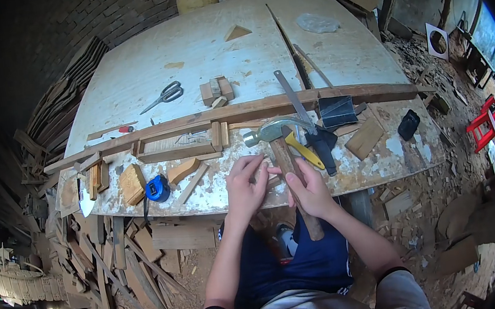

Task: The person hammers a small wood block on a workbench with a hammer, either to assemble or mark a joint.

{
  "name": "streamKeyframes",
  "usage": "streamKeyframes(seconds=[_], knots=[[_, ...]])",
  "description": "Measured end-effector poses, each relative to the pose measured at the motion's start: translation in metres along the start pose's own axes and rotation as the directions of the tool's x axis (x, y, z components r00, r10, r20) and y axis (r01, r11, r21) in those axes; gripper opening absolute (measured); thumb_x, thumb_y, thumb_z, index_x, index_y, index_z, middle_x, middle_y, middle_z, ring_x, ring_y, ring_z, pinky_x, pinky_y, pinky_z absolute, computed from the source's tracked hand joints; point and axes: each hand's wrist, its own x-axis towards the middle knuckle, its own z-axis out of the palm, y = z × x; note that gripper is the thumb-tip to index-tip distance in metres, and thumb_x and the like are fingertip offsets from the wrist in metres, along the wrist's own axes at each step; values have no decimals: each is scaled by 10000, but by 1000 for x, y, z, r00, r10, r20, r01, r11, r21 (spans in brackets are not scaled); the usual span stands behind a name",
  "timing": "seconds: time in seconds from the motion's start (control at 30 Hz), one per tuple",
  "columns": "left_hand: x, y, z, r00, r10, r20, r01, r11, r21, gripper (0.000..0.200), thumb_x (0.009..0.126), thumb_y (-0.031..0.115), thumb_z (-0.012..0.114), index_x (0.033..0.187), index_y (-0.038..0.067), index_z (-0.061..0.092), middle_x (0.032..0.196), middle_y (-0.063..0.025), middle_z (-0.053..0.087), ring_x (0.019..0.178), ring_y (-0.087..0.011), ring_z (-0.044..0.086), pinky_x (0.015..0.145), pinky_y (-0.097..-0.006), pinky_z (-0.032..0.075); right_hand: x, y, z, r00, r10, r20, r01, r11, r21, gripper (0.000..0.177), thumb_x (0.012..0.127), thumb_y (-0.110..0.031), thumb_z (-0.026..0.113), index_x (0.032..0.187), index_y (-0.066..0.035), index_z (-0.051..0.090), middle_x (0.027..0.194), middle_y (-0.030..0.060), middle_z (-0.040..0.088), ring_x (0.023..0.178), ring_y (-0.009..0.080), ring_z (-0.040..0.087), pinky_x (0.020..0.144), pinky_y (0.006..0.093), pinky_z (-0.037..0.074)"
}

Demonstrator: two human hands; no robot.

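Observation:
A claw hammer [285, 157] with a wooden handle slants across the bench's front edge, its metal head pointing away from me. My right hand [312, 188] is closed around the handle below the head. Just left of it, my left hand [247, 186] has thumb and fingers drawn together in a pinch; whatever lies between them is too small to make out. A small wood piece [273, 181] shows partly between the two hands. Close behind the hammer are a yellow-handled tool [305, 151] and a handsaw [294, 97] with a dark handle.
A long wooden beam [243, 113] crosses the workbench [145, 62]. Nearby are a slotted wooden frame [176, 143], a blue tape measure [157, 188], scissors [165, 95], wood blocks [133, 184] and a black case [408, 125]. Scrap wood [139, 276] covers the floor at left.

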Motion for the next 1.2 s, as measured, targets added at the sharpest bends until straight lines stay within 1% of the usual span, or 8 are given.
streamKeyframes(seconds=[0.1,0.2,0.4,0.8,0.9,1.0,1.1,1.2], knots=[[-1,-2,2,995,98,-1,-97,991,92,255,1007,62,704,1230,-37,779,1102,-194,768,992,-343,741,899,-405,578,0,0,-1,1000,20,4,-20,1000,-2,378,1158,-168,532,1488,13,508,1371,90,742,604,59,604,557,229,524],[0,2,3,989,147,-5,-145,983,115,234,1022,43,676,1206,-68,770,1122,-213,765,995,-372,721,894,-427,572,-2,2,1,1000,-23,-13,22,998,-63,370,1143,-147,565,1478,7,535,1359,69,751,612,59,611,562,237,526],[0,2,1,988,157,4,-157,984,89,218,1035,24,648,1189,-83,760,1137,-230,763,994,-394,703,882,-450,560,-3,-2,4,999,-24,-36,18,989,-148,324,1120,-140,614,1420,-18,618,1241,45,790,622,70,640,574,255,536],[2,-1,-1,994,109,11,-109,994,31,222,1065,53,610,1166,-81,754,1115,-246,772,972,-405,707,880,-451,550,-3,-4,8,996,-55,-71,45,990,-137,300,1108,-133,636,1391,-36,663,1089,64,788,607,77,640,554,276,533],[1,2,-4,998,35,50,-36,999,13,226,1061,57,624,1190,-71,759,1143,-245,772,1053,-420,715,997,-485,558,-3,-3,8,995,-62,-76,50,987,-152,288,1111,-139,635,1384,-54,673,928,42,745,596,73,631,548,275,522],[1,-4,-3,994,101,40,-102,995,17,227,1065,72,627,1182,-67,763,1148,-239,776,1082,-423,723,1108,-523,523,-2,1,8,995,-50,-83,38,990,-133,271,1112,-151,641,1367,-73,687,794,10,673,586,69,623,542,273,513],[2,-3,-3,996,79,30,-79,997,3,227,1067,69,612,1156,-73,765,1111,-237,792,1056,-410,756,1199,-530,474,-3,1,9,995,-45,-89,34,991,-128,260,1112,-164,646,1353,-81,695,751,-4,651,586,66,623,540,271,510],[2,-3,-4,996,81,36,-81,997,2,243,1082,87,597,1150,-71,768,1107,-229,793,1055,-399,758,1183,-530,485,-3,-1,9,995,-58,-78,46,989,-144,262,1111,-170,648,1354,-79,688,750,1,658,588,66,626,539,273,510]])
